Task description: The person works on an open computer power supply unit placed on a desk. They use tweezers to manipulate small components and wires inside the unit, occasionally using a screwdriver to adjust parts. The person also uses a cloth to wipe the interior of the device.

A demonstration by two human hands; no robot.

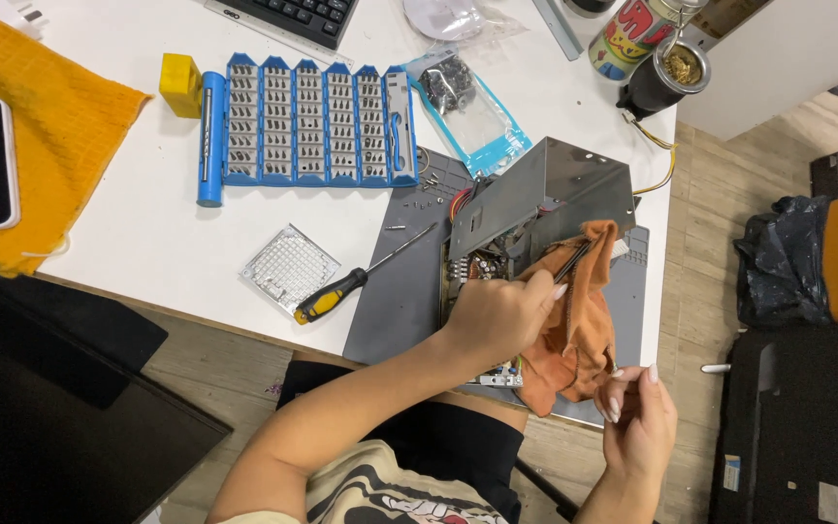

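**White worktop, metal case under the hands**

Nearest, the right hand (637, 412) pinches the lower edge of an orange cloth (574, 330). Just beyond, the left hand (497, 311) grips a dark tool (574, 260) against that cloth, over the open metal case (545, 189). Left of it lies a screwdriver (356, 281); farther off, a blue bit set (307, 121).

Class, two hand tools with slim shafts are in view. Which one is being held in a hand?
The dark tool pinched in the left hand over the orange cloth. The yellow-and-black-handled screwdriver lies untouched on the table.
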